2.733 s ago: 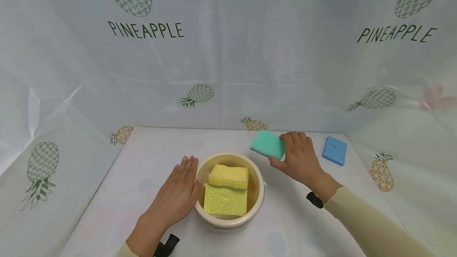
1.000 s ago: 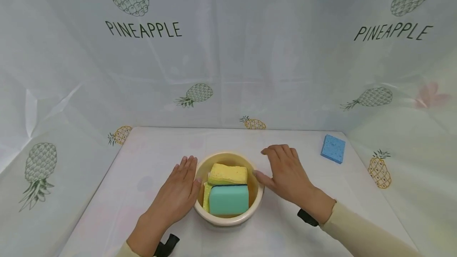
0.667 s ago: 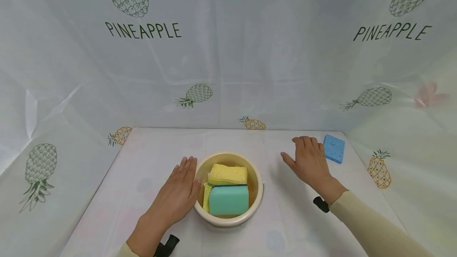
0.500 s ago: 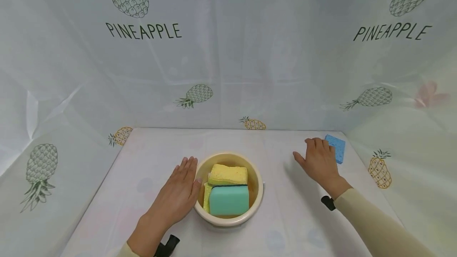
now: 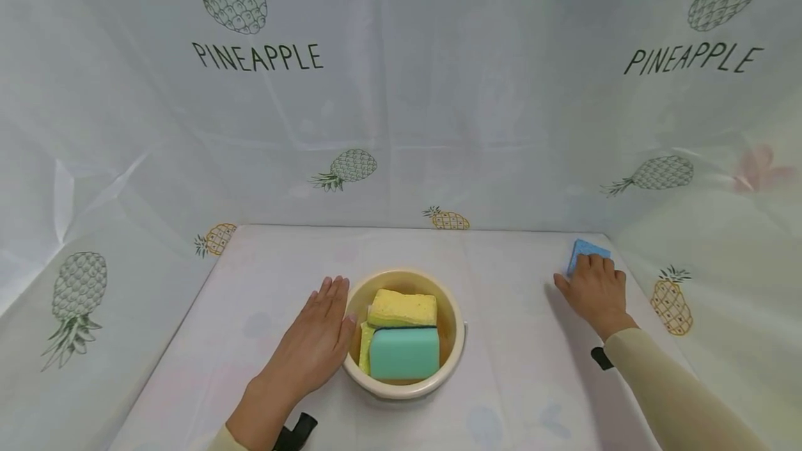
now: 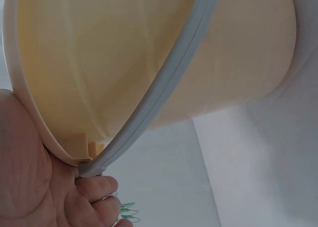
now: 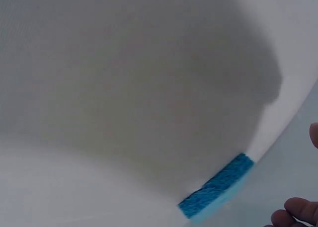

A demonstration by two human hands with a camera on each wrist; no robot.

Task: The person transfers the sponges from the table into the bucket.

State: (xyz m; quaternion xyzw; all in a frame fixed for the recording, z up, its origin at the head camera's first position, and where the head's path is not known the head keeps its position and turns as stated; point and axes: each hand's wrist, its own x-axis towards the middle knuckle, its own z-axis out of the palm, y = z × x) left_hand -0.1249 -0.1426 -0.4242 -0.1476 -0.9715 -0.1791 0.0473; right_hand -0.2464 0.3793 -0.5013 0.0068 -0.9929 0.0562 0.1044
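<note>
A cream bucket (image 5: 460, 339) with a grey handle (image 6: 164, 78) stands mid-table. Inside it lie a yellow sponge (image 5: 402, 307), a teal sponge (image 5: 404, 353) and, partly hidden, a lighter yellow sponge (image 5: 365, 350). My left hand (image 5: 313, 343) rests against the bucket's left side, fingers straight; the left wrist view shows it touching the rim near the handle's end. At the far right, my right hand (image 5: 595, 294) hovers at a blue sponge (image 5: 587, 249) and covers part of it in the head view. In the right wrist view its fingers are apart from the blue sponge (image 7: 216, 187).
A pale tablecloth covers the table (image 5: 501, 395). Behind and at both sides hangs a white sheet (image 5: 388, 110) printed with pineapples. The blue sponge lies near the table's far right corner.
The teal sponge went from my right hand into the bucket, which let it go. My right hand then moved right to the blue sponge. The left hand has stayed in place.
</note>
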